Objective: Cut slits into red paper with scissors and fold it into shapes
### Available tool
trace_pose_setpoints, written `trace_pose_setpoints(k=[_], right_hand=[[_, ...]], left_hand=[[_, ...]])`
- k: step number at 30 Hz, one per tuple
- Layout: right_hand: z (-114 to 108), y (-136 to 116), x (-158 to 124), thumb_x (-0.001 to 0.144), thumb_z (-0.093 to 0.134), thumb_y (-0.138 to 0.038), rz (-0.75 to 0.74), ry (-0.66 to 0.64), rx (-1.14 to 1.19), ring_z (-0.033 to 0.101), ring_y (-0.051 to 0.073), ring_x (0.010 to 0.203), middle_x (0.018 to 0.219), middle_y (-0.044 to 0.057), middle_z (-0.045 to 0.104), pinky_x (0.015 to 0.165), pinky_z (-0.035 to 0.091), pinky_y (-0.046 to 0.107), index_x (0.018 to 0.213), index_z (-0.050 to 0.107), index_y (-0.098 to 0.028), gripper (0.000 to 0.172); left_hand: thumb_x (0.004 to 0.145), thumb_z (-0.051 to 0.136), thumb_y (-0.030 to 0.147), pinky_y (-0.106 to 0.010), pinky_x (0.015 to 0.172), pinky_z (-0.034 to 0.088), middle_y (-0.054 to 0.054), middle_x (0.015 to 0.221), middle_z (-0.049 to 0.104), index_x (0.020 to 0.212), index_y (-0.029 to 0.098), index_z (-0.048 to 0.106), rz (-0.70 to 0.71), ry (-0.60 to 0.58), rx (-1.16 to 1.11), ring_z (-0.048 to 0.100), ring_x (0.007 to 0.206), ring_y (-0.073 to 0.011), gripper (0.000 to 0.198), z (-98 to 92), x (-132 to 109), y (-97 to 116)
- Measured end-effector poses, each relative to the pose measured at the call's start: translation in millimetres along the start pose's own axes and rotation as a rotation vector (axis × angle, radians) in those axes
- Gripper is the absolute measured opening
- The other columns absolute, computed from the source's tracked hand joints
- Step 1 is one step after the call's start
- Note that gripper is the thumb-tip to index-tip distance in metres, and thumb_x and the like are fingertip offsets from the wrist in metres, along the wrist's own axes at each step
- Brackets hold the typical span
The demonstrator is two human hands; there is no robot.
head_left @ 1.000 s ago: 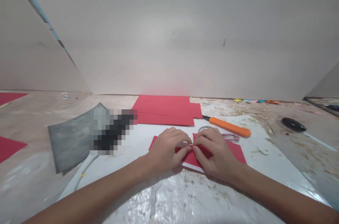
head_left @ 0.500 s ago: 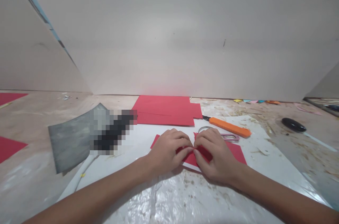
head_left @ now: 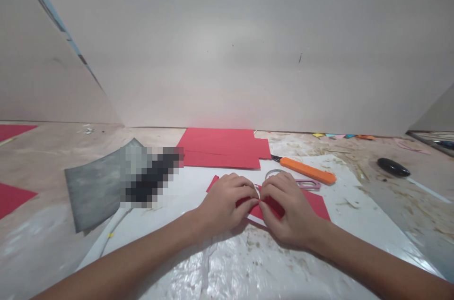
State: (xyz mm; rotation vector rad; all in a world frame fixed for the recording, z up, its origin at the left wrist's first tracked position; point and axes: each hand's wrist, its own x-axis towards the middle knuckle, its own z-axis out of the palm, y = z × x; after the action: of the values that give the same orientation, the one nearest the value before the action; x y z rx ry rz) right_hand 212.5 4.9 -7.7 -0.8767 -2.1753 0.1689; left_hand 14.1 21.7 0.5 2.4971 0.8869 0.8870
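Both hands meet over a piece of red paper [head_left: 315, 203] with a white strip along its near edge. My left hand [head_left: 227, 201] pinches the paper between thumb and fingers. Right beside it, my right hand [head_left: 292, 208] pinches the same paper, the fingertips of the two hands nearly touching. Part of the paper is hidden under the hands, and a red end pokes out left of my left hand. Just behind my right hand lie a pink-handled tool [head_left: 310, 184] and a metal ring [head_left: 275, 173], both partly covered.
Behind the hands are a larger red sheet [head_left: 220, 149] and an orange utility knife [head_left: 307, 170]. To the left lie a grey sheet [head_left: 95, 191] and a blurred-out dark object [head_left: 152, 177]. A black oval object [head_left: 393, 167] rests at right. A white wall [head_left: 227, 54] rises behind.
The red end left of my left hand has shifted slightly right and up. Between the fingertips the paper looks bent differently. Both hands stay in nearly the same place.
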Motion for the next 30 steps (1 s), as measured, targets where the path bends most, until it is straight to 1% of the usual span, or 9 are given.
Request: trace_pose_setpoints(k=[7, 11, 15, 18, 20, 22, 26, 28, 30], right_hand=[[1.7, 3.0, -2.3, 0.085, 0.054, -0.012, -0.013, -0.004, -0.026, 0.048, 0.020, 0.080, 0.083, 0.003, 0.057, 0.077, 0.037, 0.041, 0.081, 0.050, -0.020, 0.010], [2.7, 3.5, -2.5, 0.084, 0.055, -0.013, 0.002, -0.001, -0.044, 0.050, 0.021, 0.080, 0.083, 0.004, 0.058, 0.077, 0.038, 0.041, 0.082, 0.052, -0.021, 0.009], [1.8, 2.6, -1.8, 0.084, 0.055, -0.012, 0.020, 0.010, -0.045, 0.050, 0.021, 0.079, 0.081, 0.004, 0.059, 0.076, 0.039, 0.040, 0.081, 0.053, -0.021, 0.009], [1.2, 1.8, -0.4, 0.084, 0.054, -0.011, 0.016, 0.015, -0.043, 0.050, 0.021, 0.080, 0.081, 0.004, 0.058, 0.077, 0.039, 0.040, 0.081, 0.053, -0.020, 0.010], [0.9, 1.3, 0.6, 0.084, 0.054, -0.011, 0.013, 0.009, -0.045, 0.049, 0.020, 0.080, 0.081, 0.004, 0.058, 0.077, 0.038, 0.040, 0.080, 0.052, -0.020, 0.010], [0.7, 0.5, 1.3, 0.084, 0.054, -0.012, 0.013, 0.002, -0.045, 0.047, 0.020, 0.078, 0.081, 0.004, 0.057, 0.077, 0.039, 0.040, 0.080, 0.052, -0.020, 0.009], [0.5, -2.3, 1.0, 0.083, 0.054, -0.011, 0.019, 0.013, -0.044, 0.047, 0.020, 0.079, 0.081, 0.004, 0.057, 0.077, 0.039, 0.040, 0.080, 0.051, -0.020, 0.010], [0.1, -3.7, 0.4, 0.083, 0.054, -0.011, 0.021, 0.014, -0.041, 0.048, 0.020, 0.080, 0.081, 0.004, 0.057, 0.077, 0.039, 0.040, 0.080, 0.051, -0.020, 0.010], [-0.6, -4.3, -0.2, 0.084, 0.054, -0.011, 0.023, 0.011, -0.041, 0.049, 0.020, 0.081, 0.081, 0.004, 0.057, 0.077, 0.039, 0.040, 0.080, 0.051, -0.020, 0.011]], left_hand=[[0.094, 0.052, 0.021, -0.036, 0.084, 0.045, -0.002, 0.096, 0.071, 0.089, 0.021, 0.071, 0.008, 0.010, 0.028, 0.060, 0.087, -0.0178, 0.019, 4.4, -1.4, 1.1], [0.090, 0.057, 0.026, -0.038, 0.087, 0.046, -0.004, 0.103, 0.072, 0.096, 0.022, 0.070, -0.023, 0.041, 0.117, 0.062, 0.093, -0.0208, 0.015, -14.7, 6.4, 1.3], [0.091, 0.054, 0.043, -0.044, 0.097, 0.044, -0.009, 0.123, 0.066, 0.122, 0.022, 0.061, -0.297, 0.105, 0.397, 0.059, 0.113, -0.0284, 0.038, -71.3, 1.2, -22.0], [0.086, 0.052, 0.056, -0.049, 0.093, 0.045, -0.014, 0.130, 0.061, 0.127, 0.019, 0.057, -0.584, -0.015, 0.679, 0.057, 0.114, -0.0367, 0.055, -114.9, -28.0, -50.4], [0.085, 0.049, 0.062, -0.052, 0.098, 0.041, -0.015, 0.140, 0.053, 0.127, 0.020, 0.059, -0.691, -0.086, 0.781, 0.052, 0.122, -0.0396, 0.060, -132.6, -53.9, -65.3], [0.084, 0.046, 0.066, -0.056, 0.099, 0.038, -0.014, 0.142, 0.051, 0.126, 0.022, 0.061, -0.782, -0.137, 0.819, 0.049, 0.125, -0.0422, 0.062, -140.1, -76.1, -73.1], [0.086, 0.044, 0.060, -0.048, 0.090, 0.045, -0.013, 0.145, 0.049, 0.140, 0.020, 0.047, -0.792, -0.086, 0.791, 0.050, 0.124, -0.0407, 0.067, -140.4, -91.3, -69.5], [0.086, 0.044, 0.058, -0.044, 0.079, 0.048, -0.013, 0.132, 0.059, 0.146, 0.022, 0.037, -0.857, -0.094, 0.759, 0.059, 0.112, -0.0404, 0.071, -140.6, -87.1, -63.1], [0.082, 0.051, 0.056, -0.040, 0.067, 0.048, -0.009, 0.108, 0.069, 0.146, 0.024, 0.038, -0.920, -0.065, 0.699, 0.066, 0.090, -0.0378, 0.073, -141.5, -82.6, -55.5]])
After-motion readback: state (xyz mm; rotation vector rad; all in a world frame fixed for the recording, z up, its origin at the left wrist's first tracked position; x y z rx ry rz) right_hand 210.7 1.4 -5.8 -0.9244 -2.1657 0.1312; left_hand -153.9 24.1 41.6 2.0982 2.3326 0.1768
